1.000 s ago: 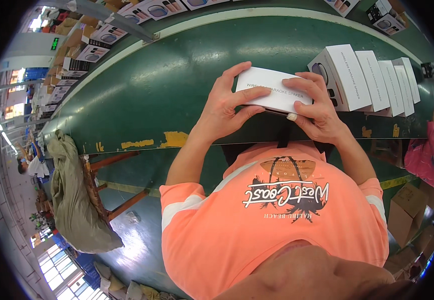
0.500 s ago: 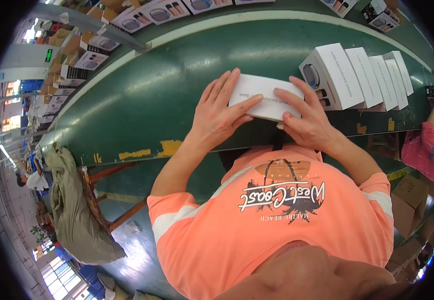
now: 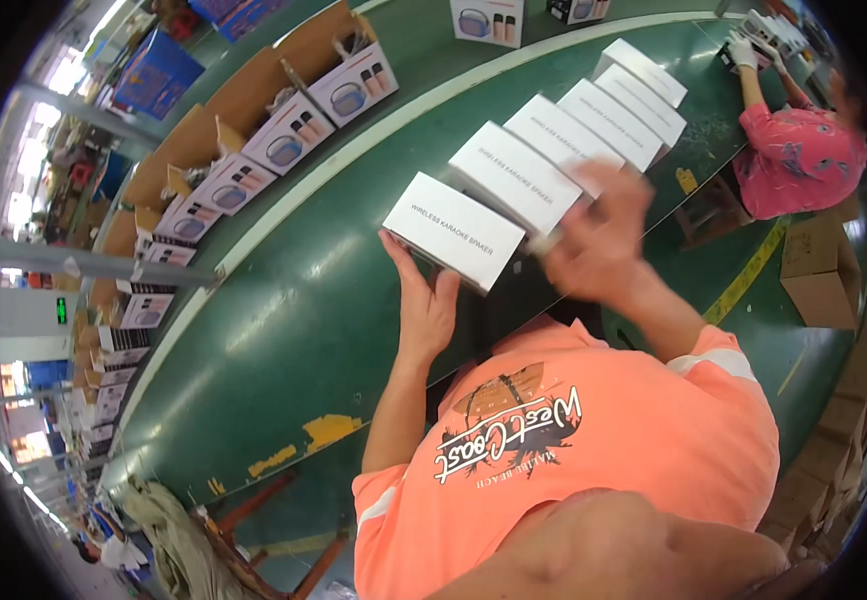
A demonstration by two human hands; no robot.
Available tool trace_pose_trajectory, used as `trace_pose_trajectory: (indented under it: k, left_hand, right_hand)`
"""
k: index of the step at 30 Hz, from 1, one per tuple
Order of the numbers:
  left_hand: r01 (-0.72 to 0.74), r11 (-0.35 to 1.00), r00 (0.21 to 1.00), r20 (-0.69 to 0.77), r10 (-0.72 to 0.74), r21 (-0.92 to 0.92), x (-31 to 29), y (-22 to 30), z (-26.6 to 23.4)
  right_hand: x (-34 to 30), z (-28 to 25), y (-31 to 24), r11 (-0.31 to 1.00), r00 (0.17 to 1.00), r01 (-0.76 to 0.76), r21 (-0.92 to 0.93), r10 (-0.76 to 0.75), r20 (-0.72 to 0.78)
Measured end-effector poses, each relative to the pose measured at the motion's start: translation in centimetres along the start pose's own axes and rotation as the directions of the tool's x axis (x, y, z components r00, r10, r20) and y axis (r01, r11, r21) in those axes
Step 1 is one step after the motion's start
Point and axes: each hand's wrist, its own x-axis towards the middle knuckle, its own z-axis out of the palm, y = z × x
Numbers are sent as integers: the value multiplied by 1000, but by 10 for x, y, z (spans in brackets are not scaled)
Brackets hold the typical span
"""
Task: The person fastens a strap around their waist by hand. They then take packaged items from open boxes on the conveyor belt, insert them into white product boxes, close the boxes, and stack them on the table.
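A white speaker carton (image 3: 454,230) with a line of dark print on top stands at the near left end of a slanting row. My left hand (image 3: 426,305) grips its near side, fingers at the left corner and thumb by the lower edge; the part behind the carton is hidden. To the right, my right hand (image 3: 599,235) is off that carton and blurred by motion, close beside the neighbouring white carton (image 3: 516,178). Its fingers are too smeared to show whether they hold anything. Several like cartons (image 3: 609,125) continue the row toward the upper right.
The cartons rest on a green worktable (image 3: 294,350) with worn yellow patches. Beyond its pale rail, open printed cartons (image 3: 284,140) line another surface. A co-worker in pink (image 3: 804,155) works at the far right. A brown cardboard box (image 3: 819,275) is on the floor.
Both hands held the carton before; my right hand has come away from it. The carton now stands at the row's near end, still in my left hand. The view has swung right.
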Motion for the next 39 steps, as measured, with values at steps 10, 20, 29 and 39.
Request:
trace_pose_trajectory:
  k: [10,20,29,39]
  left_hand:
    - [-120,980,979,180,90,160,3,20,13]
    - [-176,738,929,-137,343,651,131,-4,-112]
    - [1,593,952,-183,246,805,281,-62,-212]
    - [-142,677,902,-188,389,723,100,80,-188]
  right_hand:
    - [-100,44,328,149,388,-607,781,913,127]
    - [-128,2,343,631,556,-766,123,747,-364]
    - [-22,-41,18,785,931,-356,507,344,121]
    - [38,29,-130,410,965,-139,901,-149,216]
